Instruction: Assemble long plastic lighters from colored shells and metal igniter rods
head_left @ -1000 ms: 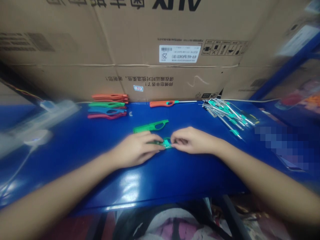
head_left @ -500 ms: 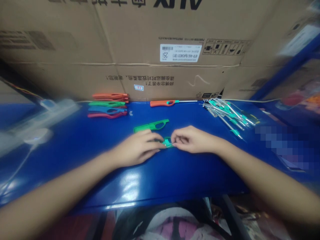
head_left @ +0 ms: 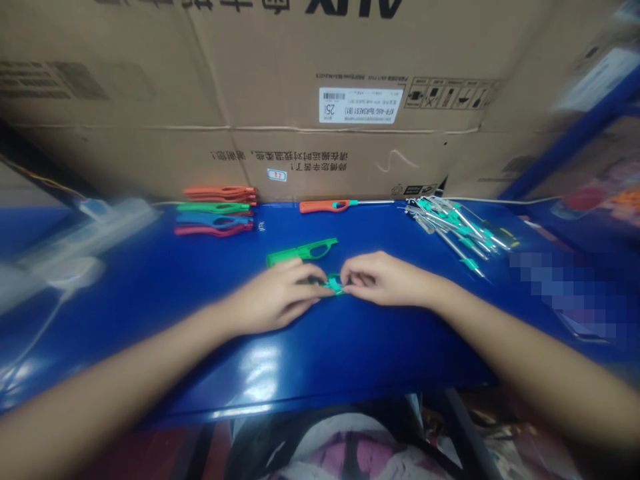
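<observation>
My left hand (head_left: 280, 295) is closed around the left end of a green lighter casing (head_left: 336, 288), low over the blue table. At the casing's right side, the fingertips of my right hand (head_left: 376, 280) are pinched together. A teal trigger piece (head_left: 332, 285) shows in the gap between the two hands; the fingers hide most of the casing. Just behind my left hand lies another green casing half (head_left: 303, 252), with an oval opening toward its right end.
An orange lighter (head_left: 325, 207) with a metal tube lies at the back. Stacked coloured casings (head_left: 216, 212) sit back left, and metal tubes with teal triggers (head_left: 457, 227) at right. A cardboard box (head_left: 280, 80) walls the blue table (head_left: 380, 353). A power strip (head_left: 125, 220) is at left.
Both hands stay almost in place at the casing, with only tiny finger shifts. The other things have not moved.
</observation>
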A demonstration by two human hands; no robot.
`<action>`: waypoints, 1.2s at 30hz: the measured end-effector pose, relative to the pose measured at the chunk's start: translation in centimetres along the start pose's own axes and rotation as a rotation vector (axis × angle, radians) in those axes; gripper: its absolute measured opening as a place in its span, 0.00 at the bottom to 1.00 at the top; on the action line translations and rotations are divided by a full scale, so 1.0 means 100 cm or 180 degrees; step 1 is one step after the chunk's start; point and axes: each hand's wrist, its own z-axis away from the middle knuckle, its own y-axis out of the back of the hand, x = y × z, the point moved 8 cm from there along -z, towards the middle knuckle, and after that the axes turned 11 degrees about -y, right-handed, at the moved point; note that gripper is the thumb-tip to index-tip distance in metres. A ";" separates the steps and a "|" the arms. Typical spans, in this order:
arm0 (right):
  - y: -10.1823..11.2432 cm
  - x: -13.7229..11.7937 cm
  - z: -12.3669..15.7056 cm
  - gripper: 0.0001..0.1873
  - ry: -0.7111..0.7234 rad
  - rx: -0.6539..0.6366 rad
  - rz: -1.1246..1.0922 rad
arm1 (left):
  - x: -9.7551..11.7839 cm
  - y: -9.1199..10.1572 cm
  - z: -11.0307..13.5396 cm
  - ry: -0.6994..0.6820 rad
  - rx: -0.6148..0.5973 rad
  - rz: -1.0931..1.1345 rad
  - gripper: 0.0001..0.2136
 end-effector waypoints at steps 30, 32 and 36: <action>0.001 -0.001 0.003 0.07 -0.0070 -0.0148 0.0015 | -0.005 0.004 0.003 0.0068 0.0478 0.0325 0.11; 0.000 -0.001 0.003 0.07 -0.0066 -0.0154 0.0030 | -0.006 0.003 0.003 0.0135 0.0478 0.0411 0.10; 0.000 -0.002 0.002 0.06 -0.0046 -0.0145 0.0055 | -0.004 0.002 0.002 0.0213 0.0350 0.0378 0.10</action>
